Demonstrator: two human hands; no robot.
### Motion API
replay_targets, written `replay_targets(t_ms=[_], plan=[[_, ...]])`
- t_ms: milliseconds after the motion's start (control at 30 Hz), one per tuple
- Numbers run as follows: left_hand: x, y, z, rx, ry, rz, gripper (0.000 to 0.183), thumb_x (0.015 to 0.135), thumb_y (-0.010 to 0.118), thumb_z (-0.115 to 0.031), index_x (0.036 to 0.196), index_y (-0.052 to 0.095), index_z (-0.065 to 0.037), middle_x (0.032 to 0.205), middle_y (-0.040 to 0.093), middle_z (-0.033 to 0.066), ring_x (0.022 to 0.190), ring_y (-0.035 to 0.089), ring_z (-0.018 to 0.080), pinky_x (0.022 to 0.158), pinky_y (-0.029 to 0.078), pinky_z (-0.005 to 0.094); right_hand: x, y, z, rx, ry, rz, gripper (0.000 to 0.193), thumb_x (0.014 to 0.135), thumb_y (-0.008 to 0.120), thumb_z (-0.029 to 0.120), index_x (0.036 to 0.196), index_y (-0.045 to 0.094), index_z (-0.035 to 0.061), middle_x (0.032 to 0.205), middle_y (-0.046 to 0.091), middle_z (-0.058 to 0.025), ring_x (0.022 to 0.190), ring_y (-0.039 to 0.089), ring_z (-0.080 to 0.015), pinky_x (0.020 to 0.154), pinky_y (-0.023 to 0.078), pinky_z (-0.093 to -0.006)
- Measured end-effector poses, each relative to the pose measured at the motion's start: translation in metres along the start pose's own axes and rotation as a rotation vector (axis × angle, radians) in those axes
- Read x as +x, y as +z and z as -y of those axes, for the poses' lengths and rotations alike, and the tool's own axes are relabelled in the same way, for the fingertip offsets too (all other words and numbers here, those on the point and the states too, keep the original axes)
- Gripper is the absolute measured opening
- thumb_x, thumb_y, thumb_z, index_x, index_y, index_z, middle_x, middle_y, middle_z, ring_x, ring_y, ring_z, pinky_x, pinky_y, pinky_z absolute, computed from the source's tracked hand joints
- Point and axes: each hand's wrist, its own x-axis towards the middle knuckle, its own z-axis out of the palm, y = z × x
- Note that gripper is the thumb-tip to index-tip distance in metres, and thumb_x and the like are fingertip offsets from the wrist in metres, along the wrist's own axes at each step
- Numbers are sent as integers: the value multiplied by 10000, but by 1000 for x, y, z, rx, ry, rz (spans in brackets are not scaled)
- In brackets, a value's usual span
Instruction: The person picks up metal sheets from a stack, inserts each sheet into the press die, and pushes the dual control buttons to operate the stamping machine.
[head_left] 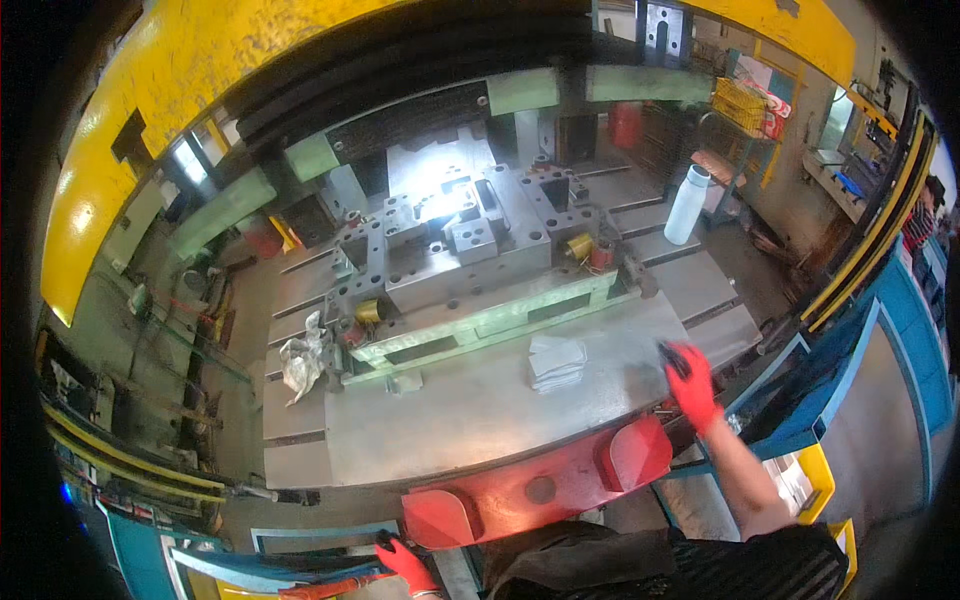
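Head view: stack of metal blanks lies left of right hand

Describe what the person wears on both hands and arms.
Both hands wear red gloves: the right hand with a dark patch near the fingertips, the left hand at the lower edge. The right forearm is uncovered above the glove cuff, up to a dark striped sleeve.

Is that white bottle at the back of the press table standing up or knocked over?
Upright. The white bottle stands on its base on the grey table, its neck and cap pointing up, beside the metal die block. Whether it is full cannot be told.
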Motion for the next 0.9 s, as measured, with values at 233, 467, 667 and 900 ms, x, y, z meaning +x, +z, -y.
replay_targets(t_ms=[233, 467, 667, 900], plan=[[41, 15, 121, -383, -249, 432, 328, 791, 608, -75, 1083, 565, 67, 1014, 640, 105, 906, 600, 193, 796, 476, 346, -223, 58, -135, 505, 742, 180, 435, 727, 694, 129, 1109, 572, -37, 1035, 620, -193, 951, 590, -301, 849, 451, -365], [35, 24, 86, -362, -191, 411, 338, 791, 613, -83, 1089, 561, 67, 1026, 636, 110, 912, 599, 196, 803, 474, 345, -199, 73, -130, 233, 296, 594, 438, 659, 750, 236, 1001, 628, -10, 939, 656, -210, 902, 645, -305, 742, 504, -405], [36, 37, 51, -359, -163, 400, 347, 790, 618, -91, 1094, 557, 67, 1035, 633, 115, 918, 598, 200, 809, 472, 343, -185, 65, -117, 239, 282, 618, 387, 677, 723, 279, 955, 658, 18, 914, 654, -213, 892, 647, -301, 717, 505, -402], [27, 29, 38, -304, -124, 420, 358, 790, 623, -99, 1100, 553, 68, 1046, 629, 120, 924, 597, 203, 816, 470, 342, -197, 91, -160, -87, -122, 591, 419, 620, 730, 376, 924, 672, 94, 877, 666, -158, 850, 613, -375, 742, 477, -438]])
